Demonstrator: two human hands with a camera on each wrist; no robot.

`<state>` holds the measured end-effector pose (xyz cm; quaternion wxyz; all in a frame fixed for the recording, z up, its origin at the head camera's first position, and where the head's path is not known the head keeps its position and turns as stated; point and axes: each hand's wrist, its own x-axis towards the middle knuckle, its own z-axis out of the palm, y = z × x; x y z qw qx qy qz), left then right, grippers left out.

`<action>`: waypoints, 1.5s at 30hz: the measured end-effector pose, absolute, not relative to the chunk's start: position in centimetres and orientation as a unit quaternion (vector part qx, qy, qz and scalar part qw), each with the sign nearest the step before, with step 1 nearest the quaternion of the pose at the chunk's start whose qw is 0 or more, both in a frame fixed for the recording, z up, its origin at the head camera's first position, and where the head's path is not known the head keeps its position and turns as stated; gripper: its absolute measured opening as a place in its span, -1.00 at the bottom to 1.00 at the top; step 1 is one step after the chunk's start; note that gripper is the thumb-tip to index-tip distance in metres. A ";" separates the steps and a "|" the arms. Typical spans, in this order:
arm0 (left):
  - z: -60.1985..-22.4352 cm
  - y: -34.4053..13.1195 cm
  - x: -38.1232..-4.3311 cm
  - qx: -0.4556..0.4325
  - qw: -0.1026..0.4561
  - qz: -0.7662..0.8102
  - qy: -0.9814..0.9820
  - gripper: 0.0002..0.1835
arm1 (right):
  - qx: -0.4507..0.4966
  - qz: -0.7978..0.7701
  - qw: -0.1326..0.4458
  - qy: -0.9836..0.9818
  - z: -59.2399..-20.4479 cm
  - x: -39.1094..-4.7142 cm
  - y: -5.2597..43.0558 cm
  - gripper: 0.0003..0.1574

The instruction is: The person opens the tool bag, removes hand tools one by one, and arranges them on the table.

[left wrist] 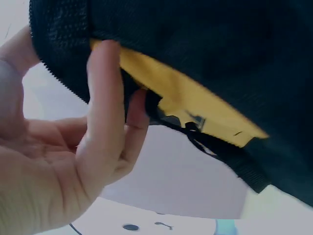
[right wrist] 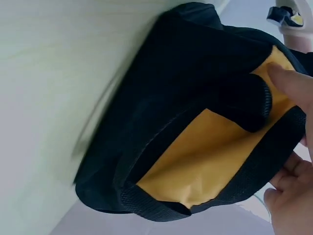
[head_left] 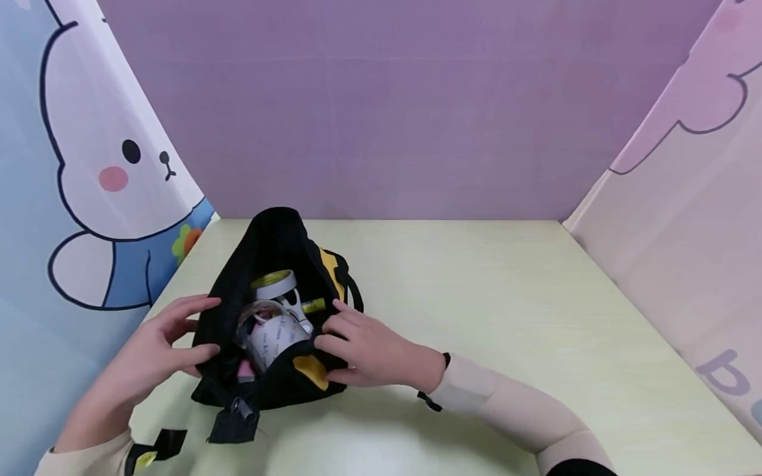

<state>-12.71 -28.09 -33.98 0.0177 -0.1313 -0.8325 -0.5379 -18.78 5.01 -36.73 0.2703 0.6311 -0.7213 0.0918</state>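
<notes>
A black tool bag (head_left: 286, 391) with yellow patches stands with its mouth spread wide. My left hand (head_left: 172, 334) grips its left edge, thumb and fingers apart along the fabric. On the opposite rim, my right hand (head_left: 372, 347) pinches the edge; its thumb (right wrist: 293, 88) lies on the yellow patch (right wrist: 205, 156) in the right wrist view. Inside are a tape roll (head_left: 276, 285), white-handled scissors (head_left: 293, 307), a yellow-green stick (head_left: 313, 306), a printed white roll (head_left: 278, 338) and something pink (head_left: 245, 371). The bag's bottom is hidden under them.
The bag stands on a pale table (head_left: 476, 297), left of its middle. Behind rises a purple backdrop (head_left: 417, 112). Cartoon-printed sheets flank the table, a blue and white one (head_left: 89, 198) at left and a pink one (head_left: 702, 218) at right.
</notes>
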 end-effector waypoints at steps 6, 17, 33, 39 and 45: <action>-35.9 -29.0 -12.0 -0.123 0.040 -0.663 -0.737 -0.27 | 0.619 0.109 0.290 -0.722 -37.7 -18.7 5.3 -0.25; -37.1 -28.4 -10.7 -0.107 0.089 -0.771 -0.622 -0.20 | 0.578 0.104 0.331 -0.739 -39.1 -18.0 5.2 -0.08; -40.2 -27.4 -8.6 -0.021 0.126 -0.836 -0.534 -0.11 | 0.612 -0.004 0.228 -0.757 -39.4 -17.1 5.5 -0.22; -41.0 -27.4 -7.7 -0.008 0.128 -0.861 -0.492 -0.11 | 0.618 -0.049 0.214 -0.755 -39.4 -16.8 5.3 -0.26; -41.5 -26.9 -7.7 -0.034 0.140 -0.868 -0.475 -0.07 | 0.633 -0.075 0.188 -0.747 -39.4 -17.2 5.9 -0.25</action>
